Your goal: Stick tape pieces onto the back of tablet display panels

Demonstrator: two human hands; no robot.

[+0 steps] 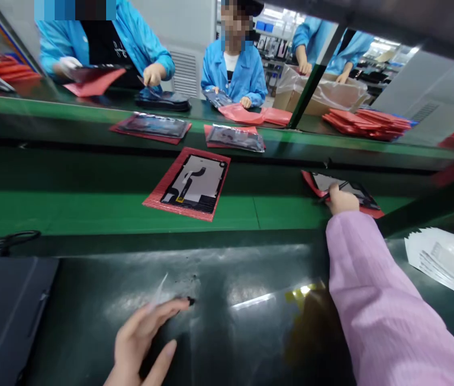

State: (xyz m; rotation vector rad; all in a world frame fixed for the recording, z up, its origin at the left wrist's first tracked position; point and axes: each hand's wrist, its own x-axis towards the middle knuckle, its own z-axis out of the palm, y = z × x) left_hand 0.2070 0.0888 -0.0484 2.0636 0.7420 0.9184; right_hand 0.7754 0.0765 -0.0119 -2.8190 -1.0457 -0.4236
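So at the far left of the bench there's a dark flat case [5,316] with a black cable [13,241] behind it. Next along is the worker's left hand [142,332], just above the dark worktop [222,338]. It's loosely open, thumb well away from the fingers, and it isn't gripping anything that I can see. There's a small black bit [191,301] right at its fingertips, but no way to tell what that is.

Further up and over, on the green belt [86,212], a grey-and-black panel [205,177] lies flat on a red bag [156,201], nobody touching it. A shiny yellow strip [303,292] sits on the worktop, right of the middle.

Then comes the right hand [343,199], reaching out over a second panel [357,188], which is also on red wrap at the belt. Its fingers are curled closed on a slim dark tool [325,198]; can't tell whether they've got the panel too. Far right, near the pink sleeve [375,289], there's a fanned pile of white bags [447,262].
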